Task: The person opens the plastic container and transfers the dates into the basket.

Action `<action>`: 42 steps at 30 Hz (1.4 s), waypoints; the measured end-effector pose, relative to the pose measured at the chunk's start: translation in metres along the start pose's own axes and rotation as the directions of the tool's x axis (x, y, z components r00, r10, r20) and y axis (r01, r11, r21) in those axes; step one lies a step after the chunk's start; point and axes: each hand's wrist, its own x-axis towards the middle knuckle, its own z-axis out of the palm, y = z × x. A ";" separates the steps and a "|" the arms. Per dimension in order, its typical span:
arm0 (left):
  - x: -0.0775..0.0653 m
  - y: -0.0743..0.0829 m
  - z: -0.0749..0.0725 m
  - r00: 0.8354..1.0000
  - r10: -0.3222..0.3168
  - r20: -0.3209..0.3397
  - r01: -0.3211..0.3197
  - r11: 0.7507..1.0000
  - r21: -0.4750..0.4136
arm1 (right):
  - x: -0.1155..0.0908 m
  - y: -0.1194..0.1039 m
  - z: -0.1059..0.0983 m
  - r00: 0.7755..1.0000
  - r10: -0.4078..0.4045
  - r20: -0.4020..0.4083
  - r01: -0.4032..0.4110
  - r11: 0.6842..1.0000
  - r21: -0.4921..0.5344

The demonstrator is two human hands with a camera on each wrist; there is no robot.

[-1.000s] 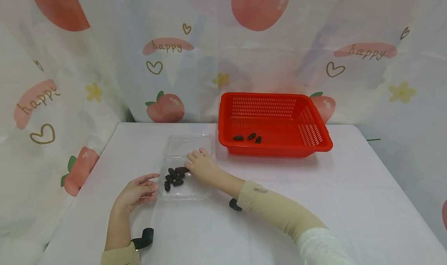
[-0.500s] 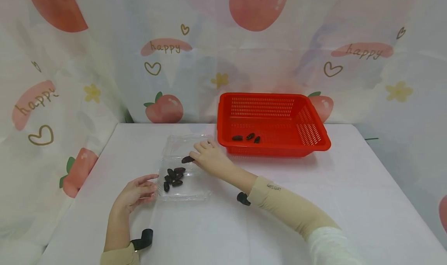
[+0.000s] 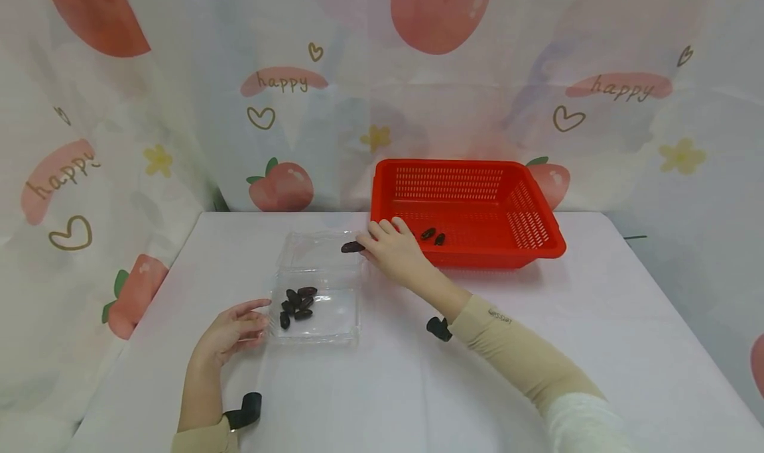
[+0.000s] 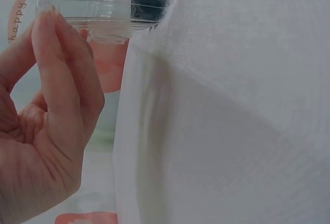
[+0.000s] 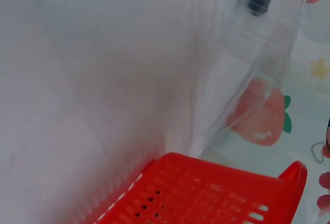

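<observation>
An open clear plastic clamshell box (image 3: 340, 317) lies on the table at centre left, its lid (image 3: 313, 251) folded back. Several dark dates (image 3: 290, 306) sit in its base, toward the left side. My left hand (image 3: 234, 327) pinches the box's left rim; in the left wrist view its fingertips (image 4: 49, 20) meet at the plastic edge. Between thumb and fingers my right hand (image 3: 395, 254) holds one date (image 3: 352, 247), over the gap between the lid and the red plastic basket (image 3: 468, 257). Only fingertips (image 5: 325, 180) of that hand show in the right wrist view.
Two dates (image 3: 428, 233) are visible inside the basket, and the right hand partly covers its near left corner. White cloth (image 3: 507, 360) covers the table. A printed curtain (image 3: 334, 121) hangs behind and at the sides. Each wrist wears a black camera (image 3: 246, 410).
My right hand has lifted a date out of the box and carried it up and right to the basket's edge, covering one date there. The left hand stays at the rim.
</observation>
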 end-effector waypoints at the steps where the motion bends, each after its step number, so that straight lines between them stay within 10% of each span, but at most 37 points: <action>1: 0.000 0.000 0.000 1.000 -0.002 -0.002 0.002 1.000 0.001 | -0.001 0.004 0.000 1.000 0.015 0.006 -0.014 1.000 -0.002; 27: 0.000 -0.002 0.001 1.000 -0.005 -0.005 0.005 1.000 -0.009 | -0.049 0.104 0.005 0.917 0.377 0.128 -0.381 0.925 0.004; 42: 0.000 0.000 0.001 1.000 -0.009 -0.006 0.009 1.000 -0.011 | -0.062 0.146 0.009 0.872 0.441 0.214 -0.443 0.896 -0.042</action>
